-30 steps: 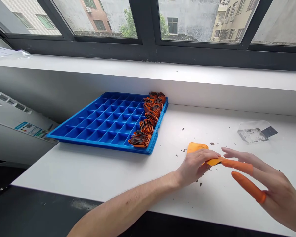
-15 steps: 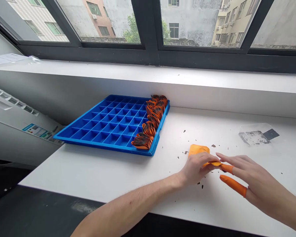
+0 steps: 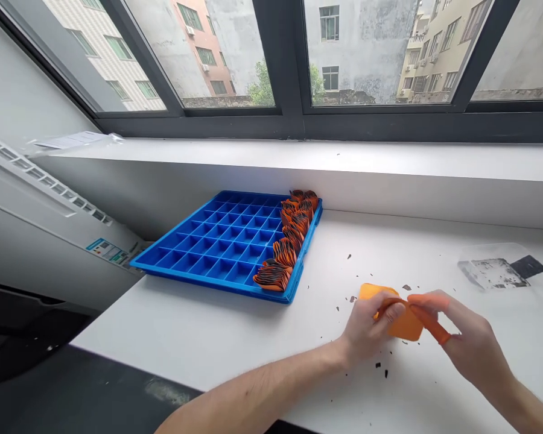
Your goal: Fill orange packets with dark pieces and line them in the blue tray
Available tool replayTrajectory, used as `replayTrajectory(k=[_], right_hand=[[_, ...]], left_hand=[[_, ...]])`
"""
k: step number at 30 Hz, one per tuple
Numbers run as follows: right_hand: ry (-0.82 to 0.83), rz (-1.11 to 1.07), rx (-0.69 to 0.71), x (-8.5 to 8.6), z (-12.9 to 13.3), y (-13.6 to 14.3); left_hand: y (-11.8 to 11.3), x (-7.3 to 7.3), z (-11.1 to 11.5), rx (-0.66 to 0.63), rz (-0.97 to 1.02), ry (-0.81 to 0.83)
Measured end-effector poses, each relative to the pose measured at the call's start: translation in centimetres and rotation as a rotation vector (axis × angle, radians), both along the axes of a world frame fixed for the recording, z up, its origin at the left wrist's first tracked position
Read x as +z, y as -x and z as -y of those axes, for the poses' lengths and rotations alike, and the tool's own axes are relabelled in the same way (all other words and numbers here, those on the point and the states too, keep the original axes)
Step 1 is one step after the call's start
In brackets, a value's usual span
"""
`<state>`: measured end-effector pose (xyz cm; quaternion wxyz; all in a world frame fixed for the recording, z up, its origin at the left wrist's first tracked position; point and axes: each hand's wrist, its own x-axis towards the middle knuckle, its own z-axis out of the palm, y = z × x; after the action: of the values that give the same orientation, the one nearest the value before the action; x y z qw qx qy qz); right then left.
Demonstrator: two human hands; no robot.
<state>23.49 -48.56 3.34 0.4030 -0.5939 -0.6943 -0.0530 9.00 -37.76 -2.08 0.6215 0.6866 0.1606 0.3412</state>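
Note:
My left hand (image 3: 371, 322) grips an orange sheet (image 3: 407, 325) between thumb and fingers, above the white table. Another orange-yellow piece (image 3: 371, 290) shows behind that hand. Orange covers sit on the thumb and a finger of my right hand (image 3: 466, 331); their tips pinch together at the right edge of the orange sheet. To the left stands a blue compartment tray (image 3: 185, 282), with bundles of orange and black pieces (image 3: 274, 275) packed along its right side and many bare compartments elsewhere.
A clear plastic bag (image 3: 493, 274) with a dark square (image 3: 528, 266) lies at the right. Dark flakes are scattered over the white table (image 3: 235, 331). Behind rise a ledge (image 3: 344, 158) and windows; a white appliance (image 3: 49, 229) is at the left.
The view has shifted, so the scene sits lower and farther right. My right hand's thumb and finger have closed at the orange sheet, which now shows more of its face below my left hand.

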Motion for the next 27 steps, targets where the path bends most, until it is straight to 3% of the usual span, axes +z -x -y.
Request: replayTrajectory(k=[3, 9, 14, 18, 22, 25, 27], right_hand=[[0.055, -0.067, 0.071, -0.4, -0.5, -0.2], [0.246, -0.248, -0.028, -1.6, 0.0, -0.2], [0.23, -0.206, -0.041, -2.2, 0.6, -0.2], [0.113, -0.08, 0.1, -2.7, 0.5, -0.4], [-0.028, -0.093, 0.121, -2.2, 0.7, -0.6], [-0.062, -0.121, 0.041, -1.5, 1.0, -1.1], [-0.05, -0.127, 0.011, -1.4, 1.0, -1.4]], left_hand=[[-0.1, -0.3, -0.4, -0.049, 0.018, -0.031], [0.0, 0.0, -1.0, -0.068, -0.024, -0.067], [0.3, 0.8, -2.8, -0.32, -0.157, -0.082], [0.7, 0.8, -3.9, -0.455, -0.203, -0.339], [1.2, 1.3, -3.2, -0.4, -0.137, -0.574], [2.0, 2.6, -2.6, -0.296, -0.023, -0.58], [3.1, 3.8, -3.1, -0.138, 0.062, -0.503]])
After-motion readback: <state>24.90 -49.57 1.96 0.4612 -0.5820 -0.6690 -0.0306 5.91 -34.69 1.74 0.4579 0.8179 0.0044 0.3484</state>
